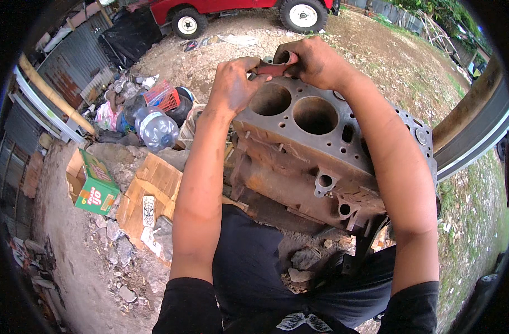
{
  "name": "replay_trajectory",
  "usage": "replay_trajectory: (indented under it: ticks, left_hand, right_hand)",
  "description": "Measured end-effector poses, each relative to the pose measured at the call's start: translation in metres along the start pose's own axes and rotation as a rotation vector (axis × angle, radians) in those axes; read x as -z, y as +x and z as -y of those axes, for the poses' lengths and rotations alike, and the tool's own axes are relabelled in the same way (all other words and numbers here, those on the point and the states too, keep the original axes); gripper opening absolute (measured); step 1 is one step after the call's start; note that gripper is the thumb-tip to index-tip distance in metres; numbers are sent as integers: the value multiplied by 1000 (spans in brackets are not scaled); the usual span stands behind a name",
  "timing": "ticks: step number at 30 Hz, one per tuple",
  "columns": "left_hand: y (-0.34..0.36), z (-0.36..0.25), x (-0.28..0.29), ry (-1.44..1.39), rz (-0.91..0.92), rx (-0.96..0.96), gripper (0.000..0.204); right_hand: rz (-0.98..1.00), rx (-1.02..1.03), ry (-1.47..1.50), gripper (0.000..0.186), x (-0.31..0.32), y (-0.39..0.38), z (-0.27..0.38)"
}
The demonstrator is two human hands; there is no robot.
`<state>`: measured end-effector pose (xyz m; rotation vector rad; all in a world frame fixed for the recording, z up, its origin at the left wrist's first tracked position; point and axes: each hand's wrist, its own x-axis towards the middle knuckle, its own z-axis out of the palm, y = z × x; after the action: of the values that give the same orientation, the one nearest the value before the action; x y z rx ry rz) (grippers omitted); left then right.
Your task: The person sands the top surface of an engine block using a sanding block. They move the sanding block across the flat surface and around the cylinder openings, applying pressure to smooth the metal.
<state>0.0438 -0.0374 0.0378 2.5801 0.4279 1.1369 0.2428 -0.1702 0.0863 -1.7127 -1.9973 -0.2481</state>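
A rusty engine block (277,167) stands in front of me, its top face showing large round bores (316,116), small holes and slots. At the block's far left end, both hands are on a reddish-brown piece (272,70) with a curled right end; I cannot make out what it is. My left hand (235,86) grips its left side with fingers bent and thumb pointing inward. My right hand (320,64) is closed on the curled end, higher up. A small greenish part (268,60) shows just behind the piece, partly hidden between my hands.
A green box (96,181) and flattened cardboard (148,183) lie at left on rubble. Behind them are plastic bottles (157,128), a red crate (163,97) and corrugated sheets (73,61). A red vehicle (238,8) stands at the back. A post (471,111) rises at right.
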Motion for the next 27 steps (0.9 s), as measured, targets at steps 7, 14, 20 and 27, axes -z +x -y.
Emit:
replay_trajectory:
  ticks: [7, 14, 20, 27]
  left_hand:
    - [5, -4, 13, 68, 62, 35, 33]
    - [11, -21, 13, 84, 136, 62, 31]
    - [9, -5, 17, 133, 107, 53, 30]
    - [17, -14, 9, 123, 127, 53, 29]
  right_hand:
    - [-61, 22, 24, 29, -4, 1, 4]
    - [-21, -55, -8, 26, 3, -2, 4]
    - [-58, -4, 17, 23, -7, 0, 9]
    - [-42, -53, 32, 26, 0, -2, 1]
